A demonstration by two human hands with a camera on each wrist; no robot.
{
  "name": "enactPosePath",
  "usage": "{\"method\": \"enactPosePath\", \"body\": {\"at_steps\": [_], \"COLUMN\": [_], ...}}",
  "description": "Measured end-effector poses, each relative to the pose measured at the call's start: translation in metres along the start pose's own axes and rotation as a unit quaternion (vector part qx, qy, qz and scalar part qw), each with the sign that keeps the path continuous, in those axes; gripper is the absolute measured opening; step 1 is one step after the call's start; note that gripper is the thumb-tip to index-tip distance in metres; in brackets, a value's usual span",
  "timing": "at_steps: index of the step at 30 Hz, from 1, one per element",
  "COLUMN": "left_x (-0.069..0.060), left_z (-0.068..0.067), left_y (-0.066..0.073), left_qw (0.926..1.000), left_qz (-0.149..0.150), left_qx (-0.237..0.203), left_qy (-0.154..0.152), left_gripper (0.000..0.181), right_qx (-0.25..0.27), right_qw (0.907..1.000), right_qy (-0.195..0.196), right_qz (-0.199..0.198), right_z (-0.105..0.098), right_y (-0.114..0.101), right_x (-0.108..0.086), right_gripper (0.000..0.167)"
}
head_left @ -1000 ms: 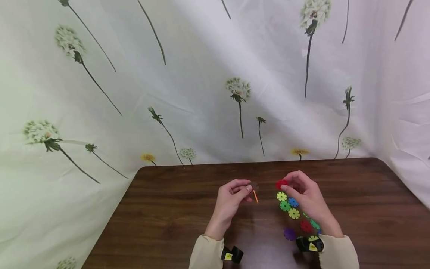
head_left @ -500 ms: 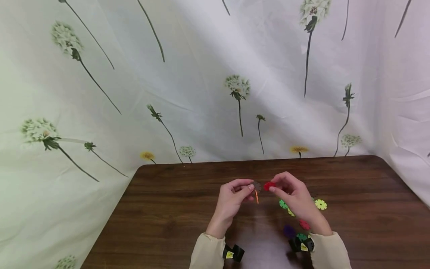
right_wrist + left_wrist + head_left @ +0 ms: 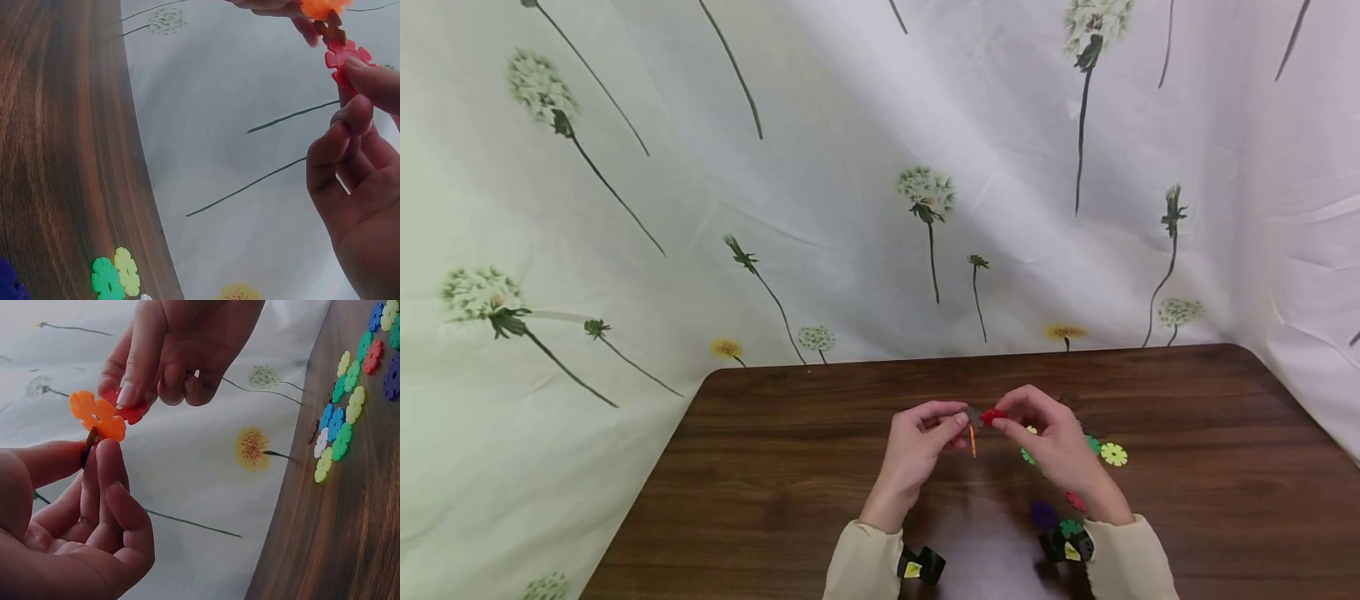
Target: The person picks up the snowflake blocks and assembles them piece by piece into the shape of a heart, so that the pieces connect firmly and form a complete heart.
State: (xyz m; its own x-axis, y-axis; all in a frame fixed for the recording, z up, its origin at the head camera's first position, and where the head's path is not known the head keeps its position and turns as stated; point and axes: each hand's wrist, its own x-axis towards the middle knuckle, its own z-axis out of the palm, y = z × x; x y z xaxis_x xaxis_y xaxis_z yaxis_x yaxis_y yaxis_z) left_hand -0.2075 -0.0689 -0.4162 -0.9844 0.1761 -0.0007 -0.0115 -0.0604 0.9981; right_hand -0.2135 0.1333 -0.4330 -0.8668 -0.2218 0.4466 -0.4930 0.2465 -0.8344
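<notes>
Above the table, my left hand (image 3: 916, 454) pinches a brown notched disc (image 3: 334, 31) between thumb and fingertips. An orange flower-shaped disc (image 3: 99, 416) is slotted crosswise onto the brown one; in the head view it appears edge-on, hanging downward. My right hand (image 3: 1058, 450) pinches a red notched disc (image 3: 342, 57) with thumb and forefinger. The red disc's edge meets the brown disc's edge in the right wrist view; whether their slots are engaged I cannot tell. In the left wrist view the red disc is partly hidden behind the orange one.
Several loose notched discs lie on the dark wooden table (image 3: 790, 467), partly under my right forearm. Among them are a yellow disc (image 3: 1114, 454), a purple disc (image 3: 1042, 514) and a green disc (image 3: 107, 279). A flower-print cloth (image 3: 850, 208) hangs behind the table.
My right hand has moved left with the red disc, bringing it up to the brown disc. The left hand has stayed almost still, keeping its pinch.
</notes>
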Motion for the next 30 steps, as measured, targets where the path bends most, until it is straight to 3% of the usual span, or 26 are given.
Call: {"method": "enactPosePath", "body": {"at_steps": [8, 14, 24, 30], "left_x": [-0.0008, -0.0014, -0.0011, -0.0006], "left_z": [-0.0003, -0.0005, -0.0028, -0.0023], "left_y": [0.0, 0.0002, 0.0001, -0.0013], "left_qw": [1.0, 1.0, 0.9995, 0.9998], "left_qz": [0.005, 0.001, -0.002, -0.002], "left_qx": [0.003, -0.005, -0.029, -0.022], "left_qy": [0.004, 0.006, 0.01, -0.002], "left_gripper": [0.026, 0.028, 0.027, 0.026], "right_qx": [-0.006, 0.002, 0.011, 0.022], "right_qw": [0.9997, 0.9988, 0.9978, 0.9987], "right_qy": [0.023, 0.048, 0.031, 0.021], "right_qz": [-0.011, 0.004, 0.058, 0.041], "right_z": [0.0035, 0.0051, 0.0061, 0.0038], "right_y": [0.0006, 0.0004, -0.0016, -0.0007], "right_x": [0.0004, 0.0008, -0.0014, -0.001], "right_gripper": [0.016, 0.009, 0.005, 0.004]}}
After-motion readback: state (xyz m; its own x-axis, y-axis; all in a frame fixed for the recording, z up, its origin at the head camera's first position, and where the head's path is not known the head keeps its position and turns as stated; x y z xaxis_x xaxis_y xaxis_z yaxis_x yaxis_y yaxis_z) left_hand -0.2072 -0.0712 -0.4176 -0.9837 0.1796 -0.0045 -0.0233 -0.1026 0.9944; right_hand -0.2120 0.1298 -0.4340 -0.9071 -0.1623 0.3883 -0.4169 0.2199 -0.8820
